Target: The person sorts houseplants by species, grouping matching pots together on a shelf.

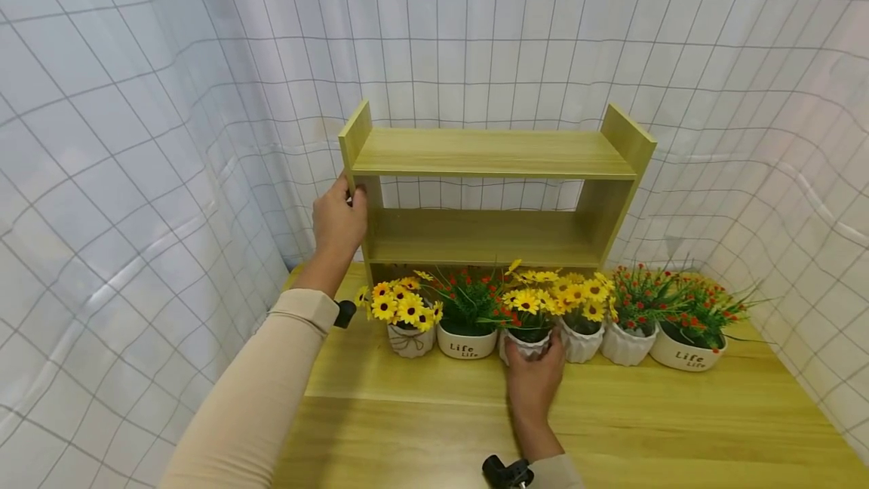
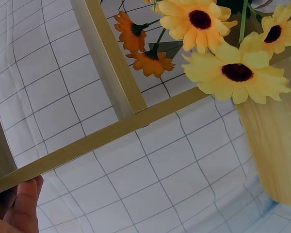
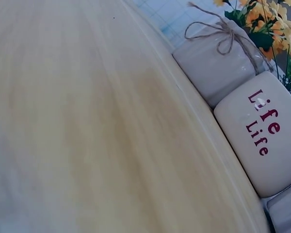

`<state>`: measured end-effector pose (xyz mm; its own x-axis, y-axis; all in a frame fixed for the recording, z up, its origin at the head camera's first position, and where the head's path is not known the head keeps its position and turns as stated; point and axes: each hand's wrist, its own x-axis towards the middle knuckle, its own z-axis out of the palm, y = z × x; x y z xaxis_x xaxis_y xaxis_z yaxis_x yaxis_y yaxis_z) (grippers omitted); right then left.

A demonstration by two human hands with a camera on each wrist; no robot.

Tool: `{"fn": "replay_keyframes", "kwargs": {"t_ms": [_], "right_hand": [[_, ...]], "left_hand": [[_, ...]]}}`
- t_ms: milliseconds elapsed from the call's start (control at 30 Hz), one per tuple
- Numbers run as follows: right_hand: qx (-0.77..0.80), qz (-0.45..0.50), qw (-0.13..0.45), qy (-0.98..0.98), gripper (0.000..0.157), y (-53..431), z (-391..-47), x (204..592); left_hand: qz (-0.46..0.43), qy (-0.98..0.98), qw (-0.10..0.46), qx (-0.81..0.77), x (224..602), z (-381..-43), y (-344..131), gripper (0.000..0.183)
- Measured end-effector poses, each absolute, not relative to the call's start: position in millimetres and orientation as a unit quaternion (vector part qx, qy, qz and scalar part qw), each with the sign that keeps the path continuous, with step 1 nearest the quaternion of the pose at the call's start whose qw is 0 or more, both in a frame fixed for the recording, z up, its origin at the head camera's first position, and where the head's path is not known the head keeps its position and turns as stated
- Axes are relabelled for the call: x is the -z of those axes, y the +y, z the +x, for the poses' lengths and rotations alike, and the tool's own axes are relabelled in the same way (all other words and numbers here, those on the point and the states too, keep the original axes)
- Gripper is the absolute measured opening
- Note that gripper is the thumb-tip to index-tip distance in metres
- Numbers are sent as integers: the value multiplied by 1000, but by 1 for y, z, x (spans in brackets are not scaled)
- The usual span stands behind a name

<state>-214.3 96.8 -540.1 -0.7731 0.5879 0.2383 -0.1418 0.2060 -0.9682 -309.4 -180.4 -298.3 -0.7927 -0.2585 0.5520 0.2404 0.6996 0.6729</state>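
Observation:
My left hand (image 1: pixel 342 219) holds the left side panel of a two-tier wooden shelf (image 1: pixel 489 153); in the left wrist view its fingers (image 2: pixel 25 204) lie along the panel edge. My right hand (image 1: pixel 536 379) grips a white pot (image 1: pixel 528 345) of yellow flowers in the middle of a row in front of the shelf. To its left stand a "Life" pot (image 1: pixel 467 344) with red-flowered greenery and a twine-tied pot (image 1: pixel 410 342) of yellow flowers. The right hand is out of sight in the right wrist view.
Right of the held pot stand a white pot (image 1: pixel 582 345) with yellow flowers, a ridged pot (image 1: pixel 628 345) with red flowers and another "Life" pot (image 1: pixel 686 353). All sit on a wooden table (image 1: pixel 434 429). White grid-patterned curtains (image 1: pixel 475 36) enclose the back and sides.

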Motion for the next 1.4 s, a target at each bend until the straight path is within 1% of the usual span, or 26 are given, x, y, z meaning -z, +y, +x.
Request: {"fn": "replay_keyframes", "kwargs": {"t_ms": [467, 1000, 1233, 1400], "right_hand": [[-642, -150, 304, -688, 84, 102, -205, 535], [-651, -143, 302, -681, 83, 110, -185, 513], [-644, -122, 322, -683, 80, 114, -178, 501], [-650, -123, 325, -676, 82, 117, -174, 496]], "left_hand": [[5, -860, 326, 392, 296, -309, -181, 30], [10, -863, 317, 393, 298, -309, -181, 30], [9, -864, 319, 390, 298, -310, -181, 31], [9, -864, 318, 391, 299, -310, -181, 31]]}}
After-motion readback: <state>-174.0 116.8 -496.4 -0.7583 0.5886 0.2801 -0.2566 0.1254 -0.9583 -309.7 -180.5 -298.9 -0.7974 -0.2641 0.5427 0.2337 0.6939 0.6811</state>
